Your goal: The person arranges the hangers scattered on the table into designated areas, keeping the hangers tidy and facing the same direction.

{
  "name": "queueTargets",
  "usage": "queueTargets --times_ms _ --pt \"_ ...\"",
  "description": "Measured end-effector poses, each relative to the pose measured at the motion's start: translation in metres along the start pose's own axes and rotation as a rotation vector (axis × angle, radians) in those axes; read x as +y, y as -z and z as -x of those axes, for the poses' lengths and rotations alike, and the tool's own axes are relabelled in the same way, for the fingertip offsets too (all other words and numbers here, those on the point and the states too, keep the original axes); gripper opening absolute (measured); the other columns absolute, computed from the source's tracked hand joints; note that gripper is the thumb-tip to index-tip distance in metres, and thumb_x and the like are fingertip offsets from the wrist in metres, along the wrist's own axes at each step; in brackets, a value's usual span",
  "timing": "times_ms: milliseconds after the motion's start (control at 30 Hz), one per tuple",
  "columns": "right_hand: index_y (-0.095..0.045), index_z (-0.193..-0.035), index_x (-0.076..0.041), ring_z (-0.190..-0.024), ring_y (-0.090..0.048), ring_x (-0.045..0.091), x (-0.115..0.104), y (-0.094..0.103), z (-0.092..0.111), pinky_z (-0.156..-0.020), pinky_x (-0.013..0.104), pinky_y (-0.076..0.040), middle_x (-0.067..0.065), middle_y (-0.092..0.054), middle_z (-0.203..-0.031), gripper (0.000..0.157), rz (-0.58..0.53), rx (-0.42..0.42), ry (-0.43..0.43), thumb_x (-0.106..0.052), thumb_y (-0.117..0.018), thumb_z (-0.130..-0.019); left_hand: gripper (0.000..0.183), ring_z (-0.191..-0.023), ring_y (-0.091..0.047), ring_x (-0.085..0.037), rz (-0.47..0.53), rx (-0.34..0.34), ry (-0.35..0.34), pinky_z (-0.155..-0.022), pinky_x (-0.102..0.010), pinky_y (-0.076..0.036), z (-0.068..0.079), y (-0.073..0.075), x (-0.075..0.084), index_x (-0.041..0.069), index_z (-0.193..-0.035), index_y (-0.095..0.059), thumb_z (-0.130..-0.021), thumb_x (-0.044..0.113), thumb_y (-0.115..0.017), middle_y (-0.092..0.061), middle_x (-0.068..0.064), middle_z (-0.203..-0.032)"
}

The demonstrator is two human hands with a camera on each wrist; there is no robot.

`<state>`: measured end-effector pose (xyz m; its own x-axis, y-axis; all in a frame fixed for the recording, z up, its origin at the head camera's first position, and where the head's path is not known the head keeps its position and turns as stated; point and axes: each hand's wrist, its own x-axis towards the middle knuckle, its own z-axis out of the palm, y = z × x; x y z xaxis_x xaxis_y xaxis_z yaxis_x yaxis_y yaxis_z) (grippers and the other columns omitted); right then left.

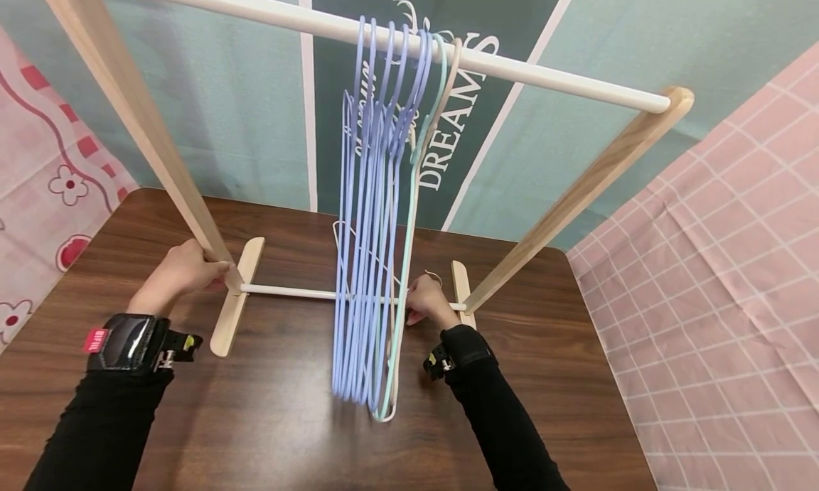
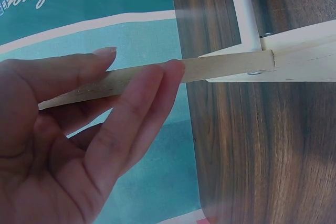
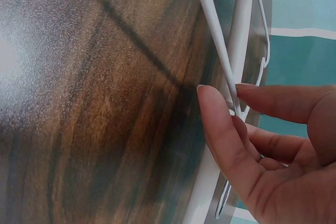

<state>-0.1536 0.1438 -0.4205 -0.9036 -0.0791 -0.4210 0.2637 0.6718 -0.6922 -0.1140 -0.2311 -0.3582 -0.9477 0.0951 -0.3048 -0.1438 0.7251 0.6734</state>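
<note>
My left hand (image 1: pixel 185 265) grips the left wooden post (image 1: pixel 137 114) of a garment rack just above its foot. Thumb and fingers lie on opposite sides of that post in the left wrist view. Beside the rack's white lower bar (image 1: pixel 291 290), my right hand (image 1: pixel 429 299) pinches a thin white clothes hanger (image 3: pixel 212 24) between thumb and fingers, near where its arms meet. Its hook shows below the hand in the right wrist view. Several blue hangers (image 1: pixel 365 228), a mint hanger (image 1: pixel 407 249) and a beige hanger (image 1: pixel 456 61) hang together from the top bar (image 1: pixel 256 8), partly covering the white hanger.
The rack stands on a dark wood-grain table (image 1: pixel 269 420), its right post (image 1: pixel 582 200) leaning outward in the head view. Behind it hangs a green curtain (image 1: pixel 243 107) with lettering. Pink checked cloth (image 1: pixel 723 263) borders the right side, flowered cloth (image 1: pixel 70 157) the left.
</note>
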Motion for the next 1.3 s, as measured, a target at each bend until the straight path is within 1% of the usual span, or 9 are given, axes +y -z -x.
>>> queueTargets --times_ms 167,300,433,600,767,933,1100,1200,1300 --pt "-0.039 -0.058 -0.006 -0.052 -0.064 0.028 0.000 -0.002 0.000 -0.048 0.032 -0.053 0.011 -0.048 -0.053 0.028 0.050 0.021 0.010 0.004 -0.048 -0.082 0.047 -0.062 -0.065 -0.020 0.008 -0.005 0.003 -0.059 -0.036 -0.052 0.000 0.001 -0.001 -0.028 -0.108 -0.041 -0.091 0.014 -0.051 -0.064 -0.018 -0.070" --pt "-0.042 -0.061 -0.005 -0.051 -0.064 0.027 0.000 -0.004 -0.001 -0.049 0.032 -0.053 0.016 -0.053 -0.057 0.023 0.039 0.038 0.008 0.002 -0.043 -0.083 0.046 -0.063 -0.065 -0.020 0.011 -0.005 0.004 -0.058 -0.035 -0.052 0.000 0.000 0.000 -0.028 -0.109 -0.042 -0.091 0.014 -0.051 -0.065 -0.018 -0.071" --pt "-0.046 -0.072 0.001 -0.047 -0.062 0.024 -0.001 -0.002 -0.001 -0.049 0.034 -0.053 0.020 -0.056 -0.063 0.013 -0.018 0.030 -0.011 0.003 -0.043 -0.084 0.045 -0.064 -0.065 -0.021 0.011 0.001 0.005 -0.058 -0.035 -0.052 -0.001 0.000 0.002 -0.028 -0.108 -0.042 -0.092 0.014 -0.051 -0.064 -0.022 -0.074" --pt "-0.046 -0.079 0.005 -0.044 -0.059 0.021 -0.002 0.000 0.001 -0.049 0.034 -0.053 0.017 -0.053 -0.063 0.005 -0.074 0.007 -0.028 0.006 -0.045 -0.084 0.046 -0.063 -0.065 -0.021 -0.001 0.016 0.002 -0.056 -0.033 -0.051 0.000 -0.001 0.002 -0.027 -0.107 -0.044 -0.091 0.015 -0.053 -0.064 -0.026 -0.077" --pt "-0.046 -0.080 0.005 -0.043 -0.058 0.020 -0.004 0.000 0.001 -0.048 0.033 -0.053 0.015 -0.052 -0.061 0.005 -0.115 0.026 -0.035 0.007 -0.043 -0.083 0.044 -0.062 -0.065 -0.020 0.004 0.021 0.003 -0.056 -0.033 -0.051 -0.001 -0.002 0.001 -0.027 -0.106 -0.045 -0.090 0.014 -0.052 -0.064 -0.023 -0.074" --pt "-0.047 -0.081 0.005 -0.045 -0.056 0.019 -0.007 0.001 0.000 -0.049 0.033 -0.053 0.015 -0.051 -0.063 0.005 -0.177 0.049 -0.037 0.008 -0.043 -0.083 0.043 -0.060 -0.064 -0.019 -0.011 0.031 -0.002 -0.053 -0.031 -0.050 0.000 -0.001 0.001 -0.026 -0.103 -0.048 -0.090 0.015 -0.053 -0.064 -0.020 -0.070" --pt "-0.049 -0.090 0.009 -0.050 -0.055 0.020 -0.013 0.007 0.002 -0.050 0.032 -0.053 0.014 -0.050 -0.068 0.011 -0.244 0.018 -0.043 0.011 -0.040 -0.084 0.043 -0.060 -0.064 -0.020 -0.016 0.026 -0.009 -0.054 -0.033 -0.051 0.001 -0.001 0.002 -0.025 -0.103 -0.049 -0.090 0.016 -0.053 -0.064 -0.020 -0.070" --pt "-0.051 -0.092 0.010 -0.050 -0.054 0.019 -0.015 0.010 0.003 -0.049 0.030 -0.052 0.013 -0.050 -0.068 0.014 -0.272 -0.003 -0.036 0.014 -0.043 -0.081 0.044 -0.061 -0.065 -0.021 -0.010 0.024 -0.007 -0.056 -0.034 -0.051 0.001 -0.001 0.001 -0.026 -0.103 -0.048 -0.090 0.016 -0.053 -0.064 -0.023 -0.073" --pt "-0.052 -0.091 0.009 -0.049 -0.055 0.017 -0.016 0.013 0.003 -0.049 0.030 -0.052 0.013 -0.052 -0.066 0.012 -0.282 -0.024 -0.022 0.013 -0.047 -0.081 0.045 -0.062 -0.065 -0.021 -0.005 0.020 0.003 -0.056 -0.035 -0.051 0.001 -0.001 0.002 -0.026 -0.105 -0.047 -0.090 0.016 -0.053 -0.064 -0.025 -0.075"
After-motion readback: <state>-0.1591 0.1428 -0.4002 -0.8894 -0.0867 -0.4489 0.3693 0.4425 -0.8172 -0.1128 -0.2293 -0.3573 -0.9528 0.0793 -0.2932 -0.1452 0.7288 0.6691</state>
